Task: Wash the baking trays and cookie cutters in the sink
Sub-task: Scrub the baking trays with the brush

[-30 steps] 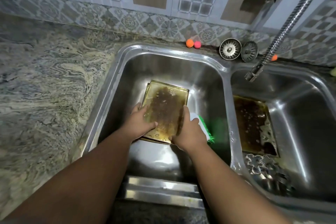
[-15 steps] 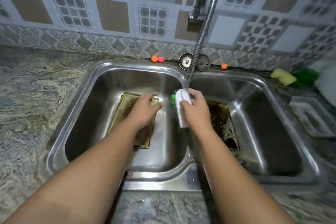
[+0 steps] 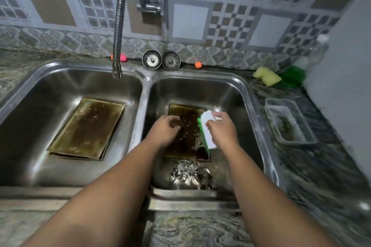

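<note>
Patterned tile fills the top of the frame, and below it a steel double sink is set into a marbled worktop; a ribbed tap hose hangs over the back of the left basin. One baking tray, browned and greasy, lies flat at left centre on the floor of the left basin, untouched; a second, darker baking tray lies flat in the right basin at frame centre, with a heap of metal cookie cutters just below it, against the near wall. I see my left hand over the left part of that dark tray, fingers loosely bent and gripping nothing; motion blur keeps me from telling whether it touches the metal. My right hand is wrapped round a white scrubbing brush, green bristles facing left, over the tray's right edge. Two sink strainers lean against the wall behind the divider; a yellow sponge sits at upper right, and a clear plastic tub rests on the worktop beside the right basin.
</note>
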